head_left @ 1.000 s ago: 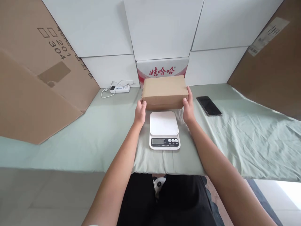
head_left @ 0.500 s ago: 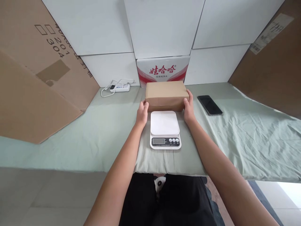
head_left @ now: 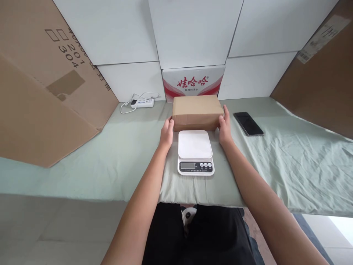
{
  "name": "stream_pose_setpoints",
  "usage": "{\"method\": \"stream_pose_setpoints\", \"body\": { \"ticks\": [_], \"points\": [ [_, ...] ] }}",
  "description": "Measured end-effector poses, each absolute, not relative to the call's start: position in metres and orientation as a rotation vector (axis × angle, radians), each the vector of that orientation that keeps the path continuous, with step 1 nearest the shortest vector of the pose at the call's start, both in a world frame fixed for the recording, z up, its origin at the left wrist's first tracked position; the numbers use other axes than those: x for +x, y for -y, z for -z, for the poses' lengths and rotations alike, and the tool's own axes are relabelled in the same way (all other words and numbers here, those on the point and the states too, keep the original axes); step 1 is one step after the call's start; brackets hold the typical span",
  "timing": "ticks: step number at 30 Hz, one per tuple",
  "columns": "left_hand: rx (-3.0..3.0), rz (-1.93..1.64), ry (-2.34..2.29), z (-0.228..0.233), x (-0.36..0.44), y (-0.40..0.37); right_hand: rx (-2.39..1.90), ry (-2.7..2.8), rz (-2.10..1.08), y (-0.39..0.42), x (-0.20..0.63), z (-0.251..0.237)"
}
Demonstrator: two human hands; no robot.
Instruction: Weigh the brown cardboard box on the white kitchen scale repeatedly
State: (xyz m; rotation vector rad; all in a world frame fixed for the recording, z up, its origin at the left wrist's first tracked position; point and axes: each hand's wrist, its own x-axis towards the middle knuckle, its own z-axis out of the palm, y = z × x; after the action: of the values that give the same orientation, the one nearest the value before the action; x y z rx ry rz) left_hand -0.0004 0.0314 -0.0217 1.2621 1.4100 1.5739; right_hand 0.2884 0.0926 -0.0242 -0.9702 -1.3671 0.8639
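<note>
A brown cardboard box [head_left: 197,105] rests on the green cloth, behind a white digital kitchen scale [head_left: 195,144]. My left hand [head_left: 167,131] is at the box's left end, its thumb by the front corner. At the opposite end, my right hand [head_left: 225,128] has its thumb on the front corner and its fingers along the side. Both hands hold the box loosely between them; the fingers behind it are partly hidden. The scale's platform carries nothing, and its display looks blank.
A black phone [head_left: 248,123] lies to the right. A white power strip [head_left: 142,102] with a cable is at the back left. Large cardboard panels [head_left: 41,95] flank the table, and a white printed carton [head_left: 193,82] stands against the back wall.
Both hands have eased slightly outward from the box's ends, the left thumb now overlapping it less. The whole view has shifted a little; box and scale keep their places.
</note>
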Motion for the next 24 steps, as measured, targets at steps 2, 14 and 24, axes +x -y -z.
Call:
{"method": "stream_pose_setpoints", "body": {
  "ticks": [2, 14, 24],
  "points": [
    [1.253, -1.55, -1.412, 0.019, 0.001, -0.03, -0.986, 1.36, -0.864, -0.093, 0.289, 0.025],
    [1.322, -1.487, -1.345, 0.016, 0.005, -0.029, -0.978, 1.472, -0.762, -0.097, 0.287, 0.029],
    [1.524, -1.748, -1.224, -0.014, 0.009, 0.01, -0.869, 1.518, -0.573, -0.044, 0.282, -0.017]
  ]
}}
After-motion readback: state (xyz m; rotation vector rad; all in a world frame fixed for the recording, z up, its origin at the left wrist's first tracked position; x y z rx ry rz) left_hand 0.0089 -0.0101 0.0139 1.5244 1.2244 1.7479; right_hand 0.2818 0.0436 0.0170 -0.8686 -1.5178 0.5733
